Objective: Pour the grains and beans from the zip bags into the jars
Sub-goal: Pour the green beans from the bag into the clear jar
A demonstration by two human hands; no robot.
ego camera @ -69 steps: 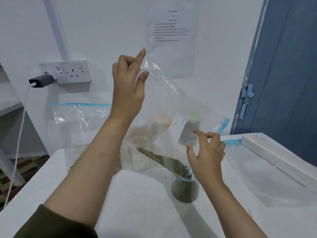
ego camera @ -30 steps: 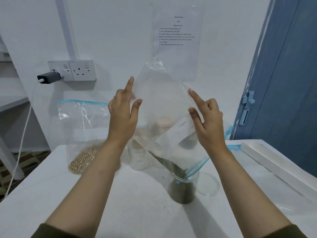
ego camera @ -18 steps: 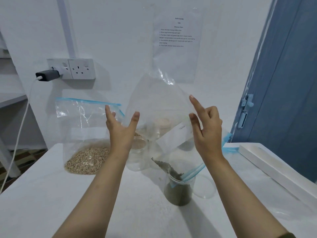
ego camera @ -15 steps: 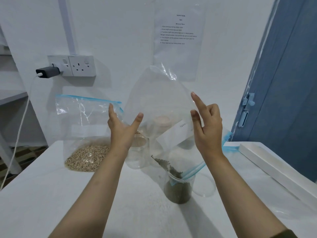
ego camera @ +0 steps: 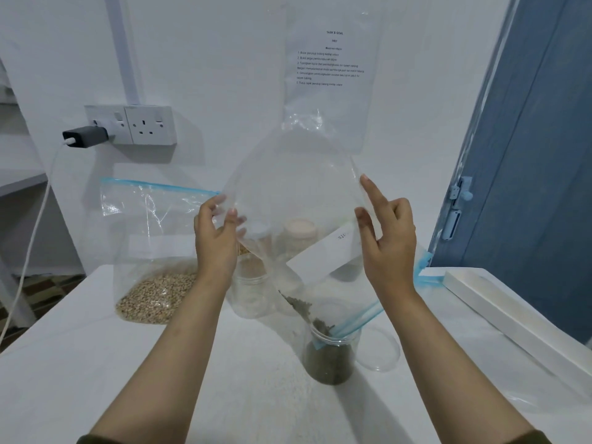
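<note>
Grip: both hands are working the upturned zip bag (ego camera: 298, 193); the left hand (ego camera: 215, 238) is pinching the film between thumb and fingertips at its left edge, while the right hand (ego camera: 386, 238) is spreading its straight fingers against the right side, apparently to keep the bag taut and tall so the contents slide down.
Table: the white table (ego camera: 128, 363) is carrying everything within reach, which is probably why the person is pouring right over it.
Zip bag being emptied: its blue zip mouth (ego camera: 358, 318) is pointing down into the jar, and the last green beans (ego camera: 299, 304) are gathering along the lower fold just above the rim; it looks nearly empty.
Second bag: another zip bag (ego camera: 153, 251), with pale grains settled in its bottom, is standing upright against the wall, zipped edge up, seemingly waiting its turn.
Receiving jar: the open jar (ego camera: 331, 360) is standing directly under the mouth, partly filled with green beans.
Other jars: an empty jar (ego camera: 251, 296) and further containers are waiting behind the hands.
Lid: a clear lid (ego camera: 381, 350) is lying just beside the receiving jar, handy for closing it.
</note>
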